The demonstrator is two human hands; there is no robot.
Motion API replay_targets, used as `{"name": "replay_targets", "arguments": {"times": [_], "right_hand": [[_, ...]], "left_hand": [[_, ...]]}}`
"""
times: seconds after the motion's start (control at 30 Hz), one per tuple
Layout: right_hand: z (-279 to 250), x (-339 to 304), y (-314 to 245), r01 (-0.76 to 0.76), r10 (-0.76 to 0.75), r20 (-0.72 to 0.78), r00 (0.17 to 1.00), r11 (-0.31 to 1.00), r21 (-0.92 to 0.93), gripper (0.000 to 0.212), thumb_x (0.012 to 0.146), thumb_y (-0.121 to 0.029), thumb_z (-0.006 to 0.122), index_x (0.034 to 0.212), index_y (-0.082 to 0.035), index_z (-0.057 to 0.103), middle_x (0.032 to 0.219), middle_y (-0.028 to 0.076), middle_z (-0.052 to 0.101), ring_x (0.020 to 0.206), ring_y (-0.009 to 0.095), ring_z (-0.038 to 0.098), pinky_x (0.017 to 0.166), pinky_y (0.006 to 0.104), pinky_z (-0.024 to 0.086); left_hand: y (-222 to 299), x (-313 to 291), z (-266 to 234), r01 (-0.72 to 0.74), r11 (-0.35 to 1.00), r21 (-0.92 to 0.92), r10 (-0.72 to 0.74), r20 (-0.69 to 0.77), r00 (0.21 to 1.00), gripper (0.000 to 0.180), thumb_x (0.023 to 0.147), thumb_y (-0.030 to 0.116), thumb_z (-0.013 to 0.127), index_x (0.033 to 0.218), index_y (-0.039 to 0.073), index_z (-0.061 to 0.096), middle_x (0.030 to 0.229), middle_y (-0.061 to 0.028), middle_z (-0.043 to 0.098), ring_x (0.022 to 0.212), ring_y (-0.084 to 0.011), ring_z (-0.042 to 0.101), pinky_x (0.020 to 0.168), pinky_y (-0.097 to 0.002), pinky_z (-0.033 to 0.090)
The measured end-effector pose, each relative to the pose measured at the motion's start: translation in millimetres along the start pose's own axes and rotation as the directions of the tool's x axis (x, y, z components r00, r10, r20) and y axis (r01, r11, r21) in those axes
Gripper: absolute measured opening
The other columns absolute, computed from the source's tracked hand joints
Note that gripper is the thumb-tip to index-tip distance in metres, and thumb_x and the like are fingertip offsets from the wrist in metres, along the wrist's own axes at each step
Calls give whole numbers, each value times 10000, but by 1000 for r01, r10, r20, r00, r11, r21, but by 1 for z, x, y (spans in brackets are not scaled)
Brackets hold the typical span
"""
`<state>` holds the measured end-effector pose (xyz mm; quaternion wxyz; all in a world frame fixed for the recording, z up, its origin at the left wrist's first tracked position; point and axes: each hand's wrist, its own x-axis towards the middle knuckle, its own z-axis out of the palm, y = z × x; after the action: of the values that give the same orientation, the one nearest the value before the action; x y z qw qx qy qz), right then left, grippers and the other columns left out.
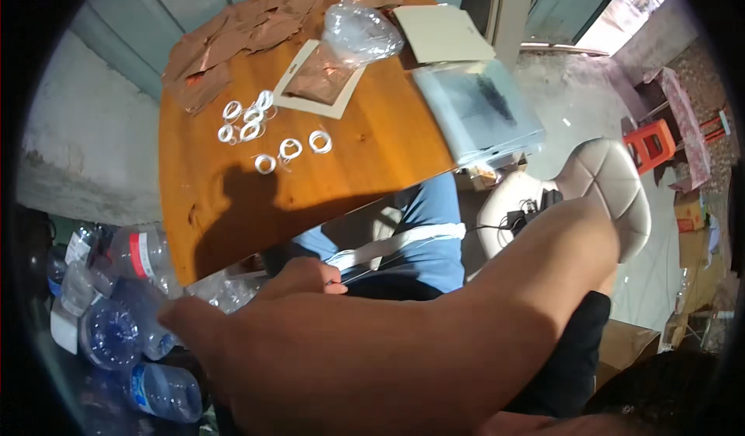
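My right arm crosses the lower part of the view, its elbow bent at the right. My right hand [287, 358] looms very close, and its fingers are mostly hidden. Beyond it, over my lap, my left hand [299, 277] is closed, with a thin dark cord [361, 274] running from its fingertips. A long white strip [403, 240] lies across my blue-trousered legs. In front, on the wooden table [372, 157], lie several small coils of white cord [290, 149]. Neither hand touches them.
Brown crinkled sheets [256, 29], a cream card [345, 104], a clear plastic bag [361, 32] and a stack of clear sleeves [481, 118] lie on the table. Plastic bottles [112, 331] crowd the left. A white padded chair [609, 184] and an orange stool [652, 147] stand right.
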<state>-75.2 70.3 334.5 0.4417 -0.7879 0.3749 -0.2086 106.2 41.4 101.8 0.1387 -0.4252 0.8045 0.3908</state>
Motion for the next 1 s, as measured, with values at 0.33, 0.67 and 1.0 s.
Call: {"name": "replay_targets", "arguments": {"times": [0.33,0.67,1.0], "right_hand": [[-8,-1,44,102,-86,74,994,962,-253,367,814,-91,557,1178,-109,517,960,81,588,845,217,591,629,280,532],[-36,2,18,136,-67,133,989,774,-618,397,761,-86,587,1153,-103,530,783,33,617,657,215,617,583,287,514],[-36,6,67,449,-535,-165,828,811,-376,277,768,-134,629,1043,-113,603,753,27,625,645,197,621,524,272,500]], "left_hand": [[7,-3,-15,45,988,-147,-9,238,971,234,839,303,554,773,97,642,681,-126,613,678,-269,609,633,-365,457],[-31,26,13,-578,798,169,599,-132,790,244,757,344,652,836,115,681,778,-104,658,695,-296,621,563,-409,450],[-14,36,-23,-301,825,-479,423,168,891,156,865,161,574,848,35,666,802,-60,656,641,-128,601,621,-253,474]]}}
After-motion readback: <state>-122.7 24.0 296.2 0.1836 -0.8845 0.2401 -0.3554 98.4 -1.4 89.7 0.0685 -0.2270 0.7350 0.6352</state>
